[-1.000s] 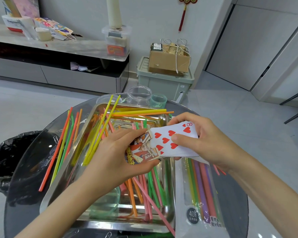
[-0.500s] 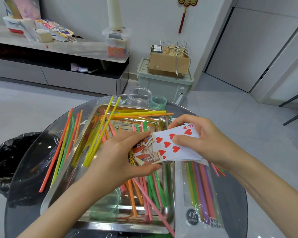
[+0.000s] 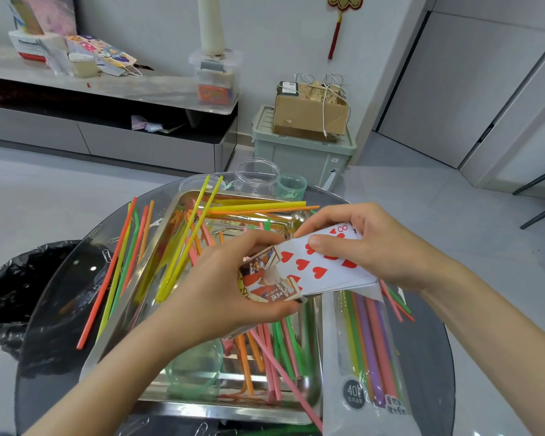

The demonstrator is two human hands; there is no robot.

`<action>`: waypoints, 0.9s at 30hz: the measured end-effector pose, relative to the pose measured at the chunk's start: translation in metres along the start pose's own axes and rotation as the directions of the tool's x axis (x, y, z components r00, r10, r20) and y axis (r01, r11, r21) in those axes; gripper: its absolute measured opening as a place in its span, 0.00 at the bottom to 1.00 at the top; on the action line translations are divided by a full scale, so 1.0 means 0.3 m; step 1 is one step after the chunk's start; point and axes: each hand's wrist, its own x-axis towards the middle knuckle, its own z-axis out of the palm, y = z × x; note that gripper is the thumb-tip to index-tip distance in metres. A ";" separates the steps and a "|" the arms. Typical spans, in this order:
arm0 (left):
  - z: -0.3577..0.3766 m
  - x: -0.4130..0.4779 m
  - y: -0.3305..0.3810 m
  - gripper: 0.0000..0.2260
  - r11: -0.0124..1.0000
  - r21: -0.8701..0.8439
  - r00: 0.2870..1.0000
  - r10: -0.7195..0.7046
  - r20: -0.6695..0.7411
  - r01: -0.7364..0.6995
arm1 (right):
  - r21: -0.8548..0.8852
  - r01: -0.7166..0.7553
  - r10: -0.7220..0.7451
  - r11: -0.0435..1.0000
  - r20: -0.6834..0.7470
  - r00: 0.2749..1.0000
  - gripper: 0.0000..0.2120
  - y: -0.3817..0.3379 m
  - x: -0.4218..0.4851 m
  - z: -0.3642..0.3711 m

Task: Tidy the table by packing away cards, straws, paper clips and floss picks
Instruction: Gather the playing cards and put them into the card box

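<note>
- Round dark glass table (image 3: 428, 341) carried the whole mess, and the cards (image 3: 315, 269) were up off it, held over the right half of the metal tray (image 3: 233, 410), eight of hearts on top.
- Right hand (image 3: 381, 243) pinched that stack, thumb flat on the top card and fingers curled round the far edge.
- Left hand (image 3: 214, 287) gripped a printed card box (image 3: 265, 278), fingers wrapped under it. The stack's left end overlapped the box's end, but how far in it sat I couldn't tell.
- Loose straws (image 3: 179, 247) lay criss-crossed in the tray below, several poking out over its far and left rims, and one pink one ran out past the near right corner.
- A green plastic lid (image 3: 192, 372) sat in the tray's near left part.
- More straws (image 3: 104, 278) lay on the glass just left of the tray, with paper clips (image 3: 107, 254) beside them close to the table's edge.
- The straw packet (image 3: 368, 357) lay right against the tray's right rim, with bare glass showing past it.
- A clear jar (image 3: 257, 177) and green cup (image 3: 291, 185) crowded the far edge.
- A black bin bag (image 3: 13, 284) stood on the floor to the left; pale open floor lay off to the right.
</note>
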 end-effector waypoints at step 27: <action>0.009 -0.004 -0.029 0.32 1.000 0.010 0.997 -0.007 -0.079 0.008 | 0.196 -0.048 0.092 0.979 -0.223 0.970 0.19 -0.003 0.046 0.085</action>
